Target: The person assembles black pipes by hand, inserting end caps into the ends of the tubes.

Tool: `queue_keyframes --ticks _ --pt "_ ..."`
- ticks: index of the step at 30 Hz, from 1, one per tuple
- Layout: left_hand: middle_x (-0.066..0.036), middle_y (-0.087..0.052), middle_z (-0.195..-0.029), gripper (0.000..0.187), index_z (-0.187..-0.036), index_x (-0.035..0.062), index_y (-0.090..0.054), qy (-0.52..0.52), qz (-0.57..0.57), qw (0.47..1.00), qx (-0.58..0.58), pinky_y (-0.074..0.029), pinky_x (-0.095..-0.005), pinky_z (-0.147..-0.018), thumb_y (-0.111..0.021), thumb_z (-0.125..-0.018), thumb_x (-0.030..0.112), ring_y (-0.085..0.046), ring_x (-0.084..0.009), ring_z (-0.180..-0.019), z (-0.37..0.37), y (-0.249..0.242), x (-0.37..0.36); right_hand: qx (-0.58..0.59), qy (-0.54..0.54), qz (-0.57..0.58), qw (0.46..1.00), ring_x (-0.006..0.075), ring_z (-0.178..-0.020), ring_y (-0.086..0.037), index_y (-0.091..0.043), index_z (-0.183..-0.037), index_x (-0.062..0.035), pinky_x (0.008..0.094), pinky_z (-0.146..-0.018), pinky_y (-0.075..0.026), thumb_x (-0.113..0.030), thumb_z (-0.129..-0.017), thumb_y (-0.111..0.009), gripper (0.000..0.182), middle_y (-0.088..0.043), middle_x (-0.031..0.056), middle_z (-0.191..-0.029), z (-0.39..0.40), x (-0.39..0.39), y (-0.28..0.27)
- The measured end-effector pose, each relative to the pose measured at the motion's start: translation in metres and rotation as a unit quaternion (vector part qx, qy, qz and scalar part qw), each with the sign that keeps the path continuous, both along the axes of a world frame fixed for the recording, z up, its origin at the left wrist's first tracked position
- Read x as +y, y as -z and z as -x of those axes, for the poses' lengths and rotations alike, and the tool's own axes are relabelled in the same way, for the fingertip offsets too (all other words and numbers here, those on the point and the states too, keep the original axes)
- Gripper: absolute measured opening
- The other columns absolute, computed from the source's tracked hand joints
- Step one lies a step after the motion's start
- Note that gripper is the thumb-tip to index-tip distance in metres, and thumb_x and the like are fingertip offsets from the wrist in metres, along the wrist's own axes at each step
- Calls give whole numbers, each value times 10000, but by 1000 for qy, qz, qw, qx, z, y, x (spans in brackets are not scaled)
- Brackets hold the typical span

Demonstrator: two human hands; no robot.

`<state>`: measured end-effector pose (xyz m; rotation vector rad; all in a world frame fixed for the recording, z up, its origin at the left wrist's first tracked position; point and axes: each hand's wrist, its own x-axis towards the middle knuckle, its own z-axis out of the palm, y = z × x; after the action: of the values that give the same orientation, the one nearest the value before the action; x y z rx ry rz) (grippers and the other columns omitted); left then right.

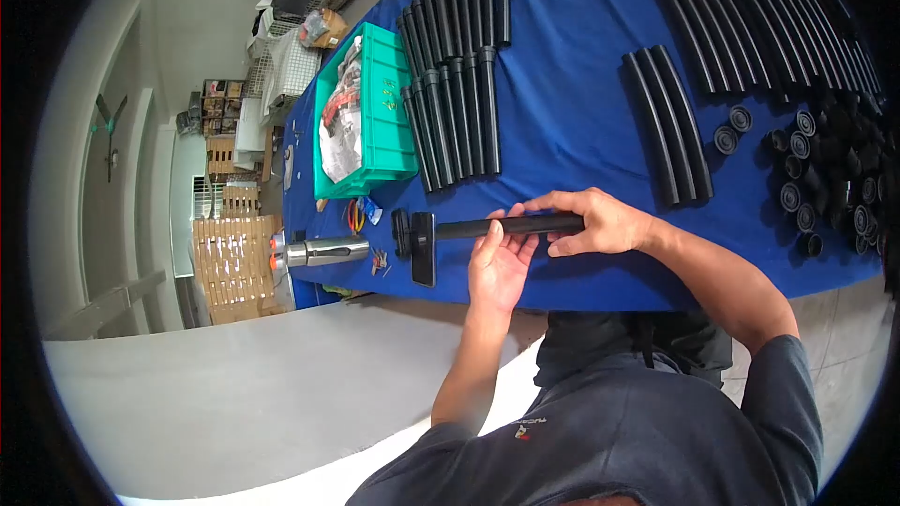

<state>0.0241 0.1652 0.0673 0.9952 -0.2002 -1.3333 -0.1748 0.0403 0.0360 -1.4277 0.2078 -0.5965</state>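
Observation:
A black tube [539, 224] lies crosswise in front of me near the table's front edge. My left hand [499, 267] is closed on its middle, palm up, with the thumb against its near side. My right hand [603, 223] closes round its right end, fingers reaching along the far side. The tube's left end overlaps a dark, phone-like slab [424, 250] in this view. A black piece [401, 232] stands just left of the slab.
Capped black tubes [489, 112] lie in rows beside a green crate [386, 108]. Plain tubes [667, 122] and black caps [727, 140] lie to the right on the blue cloth [581, 56]. A steel flask [328, 251] and keys [379, 260] are at left.

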Motion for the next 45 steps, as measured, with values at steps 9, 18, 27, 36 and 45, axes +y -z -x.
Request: queue_keyframes --ticks 9,18,27,36,45 --pt "-60 -702 -1094 481 -1169 55 -617 -4 -130 991 25 -557 -288 -793 -607 -1003 506 -678 -178 -972 12 13 8 -7 -97 -86 992 180 -901 -709 -536 -1438 -2 332 -845 -579 9 -933 -588 507 -745 145 -1082 5 -6 -2" --pt "-8 -662 -1238 442 -1222 203 -669 110 3 981 159 -508 -328 -758 -601 -982 568 -621 -142 -941 23 31 13 -5 30 50 998 190 -692 -697 -690 -1295 -31 348 -679 -542 -207 -851 -788 487 -718 151 -781 2 -1 7" --pt "-59 -676 -1309 431 -1242 188 -702 152 176 965 124 -486 -481 -1061 -737 -916 468 -620 -264 -1219 18 57 -28 14 152 305 940 278 -715 -703 -665 -1233 2 392 -638 -563 -488 -810 -799 661 -702 124 -850 16 -9 -6" --pt "-250 -634 -1334 336 -1257 87 -631 204 217 948 112 -554 -517 -1038 -703 -977 260 -621 -403 -1250 27 80 -55 333 424 528 656 391 -1321 -478 -690 -1172 -100 531 -1128 -380 -97 -730 -702 442 -517 206 -1388 139 -31 -74" --pt "-225 -670 -1294 276 -1213 76 -663 172 216 941 197 -543 -521 -1050 -688 -986 230 -662 -347 -1205 26 77 -60 522 258 528 618 383 -1512 -266 -679 -1191 -100 548 -1265 -186 -174 -754 -818 465 -391 199 -1563 180 -42 -48"
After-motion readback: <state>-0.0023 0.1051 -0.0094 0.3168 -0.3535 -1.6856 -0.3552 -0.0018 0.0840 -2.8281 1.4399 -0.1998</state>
